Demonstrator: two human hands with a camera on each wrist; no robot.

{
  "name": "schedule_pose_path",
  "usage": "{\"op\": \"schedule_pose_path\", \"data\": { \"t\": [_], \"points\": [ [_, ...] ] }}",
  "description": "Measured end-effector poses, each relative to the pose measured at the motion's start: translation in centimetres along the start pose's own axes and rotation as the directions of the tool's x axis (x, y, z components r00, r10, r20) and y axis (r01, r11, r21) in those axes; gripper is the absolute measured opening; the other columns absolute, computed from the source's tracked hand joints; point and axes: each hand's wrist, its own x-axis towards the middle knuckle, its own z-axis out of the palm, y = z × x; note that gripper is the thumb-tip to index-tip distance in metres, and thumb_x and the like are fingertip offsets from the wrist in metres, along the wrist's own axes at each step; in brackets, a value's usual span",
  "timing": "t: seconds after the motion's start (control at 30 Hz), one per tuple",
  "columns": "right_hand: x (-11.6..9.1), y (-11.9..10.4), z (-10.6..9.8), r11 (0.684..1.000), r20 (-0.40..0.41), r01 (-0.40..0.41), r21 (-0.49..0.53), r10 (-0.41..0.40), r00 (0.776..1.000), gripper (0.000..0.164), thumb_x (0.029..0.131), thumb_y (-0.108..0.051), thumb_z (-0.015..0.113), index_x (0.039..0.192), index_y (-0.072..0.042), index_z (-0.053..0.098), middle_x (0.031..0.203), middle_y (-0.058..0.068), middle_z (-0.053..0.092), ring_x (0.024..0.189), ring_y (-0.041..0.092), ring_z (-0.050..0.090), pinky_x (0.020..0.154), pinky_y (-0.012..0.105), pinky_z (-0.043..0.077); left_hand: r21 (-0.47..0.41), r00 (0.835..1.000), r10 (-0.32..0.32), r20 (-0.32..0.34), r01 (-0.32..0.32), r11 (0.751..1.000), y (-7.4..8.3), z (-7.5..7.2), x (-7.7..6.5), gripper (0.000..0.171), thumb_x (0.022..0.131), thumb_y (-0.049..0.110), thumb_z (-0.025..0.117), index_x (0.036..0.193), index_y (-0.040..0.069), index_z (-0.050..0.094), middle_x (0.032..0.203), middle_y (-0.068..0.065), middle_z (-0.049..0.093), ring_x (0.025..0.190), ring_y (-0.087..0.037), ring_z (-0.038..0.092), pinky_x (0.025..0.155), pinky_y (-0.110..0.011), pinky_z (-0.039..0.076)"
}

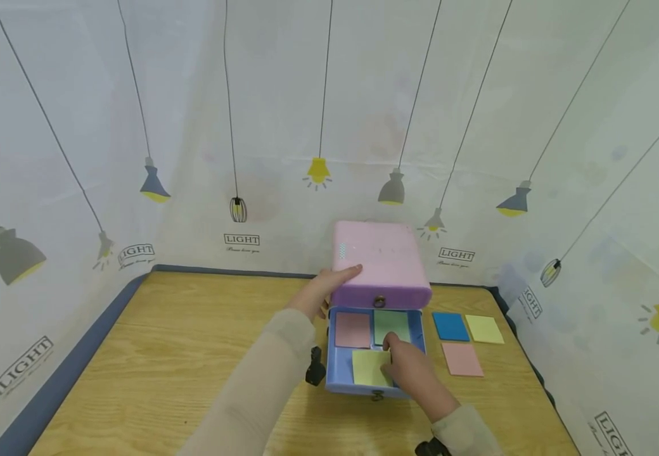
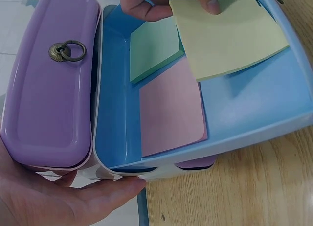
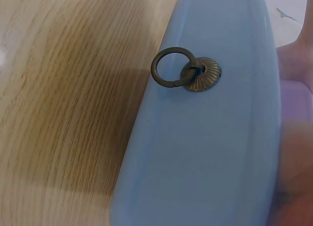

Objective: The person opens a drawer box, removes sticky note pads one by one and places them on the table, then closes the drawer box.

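My right hand [image 1: 412,367] pinches a pale yellow sticky note pad [image 2: 234,35] over the front part of the open blue drawer [image 2: 254,103]. The pad tilts above the drawer floor in the left wrist view. Behind it, a pink pad [image 2: 171,108] and a green pad [image 2: 154,47] lie side by side inside. My left hand [image 1: 313,294] rests against the left side of the pink and purple drawer box [image 1: 381,253], one digit extended over its top. Straight fingers lie along the side in the left wrist view. The right wrist view shows mainly the drawer front [image 3: 205,147].
Right of the box, a blue pad [image 1: 450,326], another yellow pad [image 1: 485,329] and another pink pad [image 1: 462,359] lie on the wooden table [image 1: 192,354]. A brass ring pull [image 3: 171,81] sticks out from the drawer front. A lamp-printed backdrop [image 1: 284,126] stands behind the box.
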Motion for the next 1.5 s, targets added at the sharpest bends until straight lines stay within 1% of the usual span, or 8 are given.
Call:
{"op": "schedule_pose_path", "data": {
  "t": [0.23,0.43,0.53,0.63,0.77,1.0,1.3,1.5],
  "points": [
    [0.2,0.6,-0.1,0.999,0.009,-0.012,0.037,0.012,1.0,0.032,0.082,-0.005,0.076,0.105,-0.006,0.054,0.066,-0.001,0.048,0.056,0.015,0.045,0.049,0.03,0.037,-0.009,1.0,0.003,-0.008,-0.003,1.0,0.1,-0.1,-0.2,0.115,0.074,0.077,0.062,0.153,0.005,0.02,0.137,-0.03,0.041,0.108,-0.053,0.049,0.084,-0.063,0.047],
    [0.6,1.0,0.0,0.999,0.029,0.021,-0.029,-0.02,0.999,0.027,0.079,-0.009,0.08,0.101,-0.005,0.065,0.077,-0.001,0.056,0.065,0.013,0.051,0.056,0.032,0.045,-0.027,1.0,-0.001,-0.014,0.001,1.0,0.1,0.0,-0.3,0.114,0.075,0.074,0.063,0.154,0.006,0.017,0.138,-0.031,0.04,0.112,-0.055,0.047,0.085,-0.065,0.046],
    [0.9,0.9,0.1,0.996,-0.011,0.059,-0.071,-0.06,0.998,0.024,0.077,-0.009,0.081,0.097,-0.005,0.068,0.084,0.001,0.058,0.073,0.016,0.055,0.063,0.035,0.05,-0.031,1.0,0.0,-0.015,-0.001,1.0,0.1,0.0,-0.4,0.114,0.076,0.074,0.063,0.154,0.005,0.016,0.139,-0.032,0.04,0.113,-0.056,0.047,0.086,-0.065,0.046],
    [1.3,0.8,0.1,0.989,-0.103,0.1,-0.108,-0.111,0.988,0.025,0.076,-0.007,0.081,0.097,-0.003,0.069,0.089,0.006,0.059,0.083,0.024,0.059,0.071,0.039,0.052,-0.026,1.0,-0.003,-0.018,0.002,1.0,0.2,-0.1,-0.4,0.115,0.076,0.074,0.063,0.154,0.005,0.016,0.138,-0.032,0.04,0.112,-0.055,0.048,0.085,-0.065,0.046],
    [2.1,1.0,0.1,0.976,-0.185,0.135,-0.171,-0.166,0.969,0.032,0.077,-0.011,0.081,0.103,0.002,0.067,0.099,0.014,0.061,0.094,0.033,0.059,0.081,0.045,0.052,-0.025,1.0,-0.007,-0.019,0.006,1.0,0.1,-0.1,-0.1,0.116,0.075,0.075,0.063,0.154,0.005,0.016,0.139,-0.032,0.039,0.113,-0.056,0.047,0.085,-0.066,0.046],
    [2.3,1.9,0.4,0.951,-0.126,0.175,-0.254,-0.212,0.969,0.051,0.083,-0.022,0.078,0.121,0.007,0.06,0.126,0.026,0.055,0.116,0.04,0.053,0.098,0.051,0.044,-0.039,1.0,-0.006,-0.011,0.005,0.999,0.1,0.0,-0.3,0.116,0.075,0.073,0.064,0.155,0.005,0.013,0.14,-0.032,0.039,0.115,-0.055,0.046,0.087,-0.067,0.044],
    [2.1,2.0,0.3,0.919,-0.11,0.204,-0.337,-0.254,0.961,0.042,0.081,-0.017,0.077,0.116,0.004,0.063,0.12,0.023,0.059,0.108,0.039,0.057,0.091,0.051,0.048,-0.017,0.999,-0.024,-0.024,0.023,1.0,0.5,0.1,-0.9,0.115,0.076,0.074,0.063,0.154,0.004,0.015,0.141,-0.031,0.039,0.116,-0.054,0.047,0.085,-0.064,0.047],
    [2.2,2.7,0.1,0.847,-0.147,0.283,-0.45,-0.383,0.912,0.024,0.075,-0.005,0.077,0.097,-0.003,0.067,0.094,0.013,0.061,0.082,0.031,0.058,0.07,0.044,0.051,-0.032,1.0,-0.007,-0.02,0.006,0.999,0.2,0.3,-0.6,0.113,0.077,0.073,0.063,0.154,0.004,0.016,0.14,-0.032,0.038,0.117,-0.055,0.045,0.087,-0.067,0.045]
  ]
}}
